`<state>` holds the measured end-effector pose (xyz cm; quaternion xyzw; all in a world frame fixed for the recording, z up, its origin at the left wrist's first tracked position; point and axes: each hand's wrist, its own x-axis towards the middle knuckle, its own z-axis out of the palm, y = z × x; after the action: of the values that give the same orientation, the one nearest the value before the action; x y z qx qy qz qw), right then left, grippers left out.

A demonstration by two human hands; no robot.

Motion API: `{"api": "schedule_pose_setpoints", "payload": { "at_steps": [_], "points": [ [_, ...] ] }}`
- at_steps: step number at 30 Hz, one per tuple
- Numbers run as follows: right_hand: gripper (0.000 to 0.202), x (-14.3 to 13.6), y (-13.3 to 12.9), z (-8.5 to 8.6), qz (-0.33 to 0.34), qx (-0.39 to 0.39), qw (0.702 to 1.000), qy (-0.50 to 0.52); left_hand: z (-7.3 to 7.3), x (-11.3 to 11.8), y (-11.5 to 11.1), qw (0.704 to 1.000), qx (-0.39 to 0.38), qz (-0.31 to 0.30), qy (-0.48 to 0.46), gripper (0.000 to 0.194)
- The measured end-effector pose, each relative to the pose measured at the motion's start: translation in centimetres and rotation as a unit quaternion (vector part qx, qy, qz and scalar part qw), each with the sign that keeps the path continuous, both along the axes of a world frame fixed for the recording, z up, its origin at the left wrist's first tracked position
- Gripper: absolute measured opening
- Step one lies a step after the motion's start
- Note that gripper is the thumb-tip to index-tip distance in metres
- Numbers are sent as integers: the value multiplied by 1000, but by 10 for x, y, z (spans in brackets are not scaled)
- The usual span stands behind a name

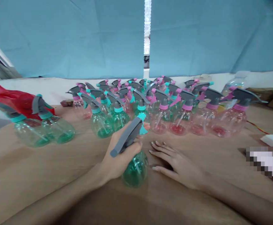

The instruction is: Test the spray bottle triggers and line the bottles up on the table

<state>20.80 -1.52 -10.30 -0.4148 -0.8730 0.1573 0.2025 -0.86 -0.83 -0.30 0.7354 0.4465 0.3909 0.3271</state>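
Observation:
My left hand [121, 156] is wrapped round the neck of a green spray bottle [135, 172] with a grey and teal trigger head. The bottle is in front of me at the middle of the table, and its head leans toward the upper right. Just to its right, my right hand [174, 159] lies flat on the table with its fingers stretched out, holding nothing. Beyond my hands stand several more spray bottles: a green one [101, 125] and others with teal collars, and a pink one [179, 123] among those with pink collars.
Two green spray bottles [58, 129] stand apart at the left, before a red plastic bag [15, 100]. A large clear bottle [237, 82] is at the back right. A blurred-out flat object [267, 162] lies at the right edge of the wooden table [80, 162]. Blue cloth [80, 40] hangs behind.

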Motion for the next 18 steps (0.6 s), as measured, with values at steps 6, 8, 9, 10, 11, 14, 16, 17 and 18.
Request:
{"api": "schedule_pose_setpoints", "payload": {
  "at_steps": [6, 8, 9, 10, 11, 14, 16, 17, 18],
  "points": [
    [53, 0, -1, 0, -3, 4, 1000, -2, -7, 1, 2, 1000, -13, -12, -14, 39],
    [54, 0, 0, 0, -3, 4, 1000, -10, -7, 1, 3, 999, -9, -26, -23, 43],
    [54, 0, 0, 0, -3, 4, 1000, -15, -6, 1, 4, 999, -5, -32, -29, 44],
    [55, 0, 0, 0, -3, 4, 1000, -18, -6, 1, 4, 999, -1, -36, -34, 44],
    [55, 0, 0, 0, -3, 4, 1000, -20, -6, 1, 4, 999, 2, -40, -37, 44],
    [55, 0, 0, 1, -3, 3, 1000, -17, -4, 1, 4, 998, -2, -44, -36, 44],
    [55, 0, 0, 1, -2, 3, 1000, -23, -4, 1, 4, 998, -4, -46, -34, 45],
    [55, 0, 0, 1, -1, 3, 1000, -28, -4, 1, 4, 998, -5, -47, -33, 45],
    [56, 0, 0, 1, -2, 3, 999, -33, -4, 1, 4, 998, -6, -48, -33, 44]
  ]
}}
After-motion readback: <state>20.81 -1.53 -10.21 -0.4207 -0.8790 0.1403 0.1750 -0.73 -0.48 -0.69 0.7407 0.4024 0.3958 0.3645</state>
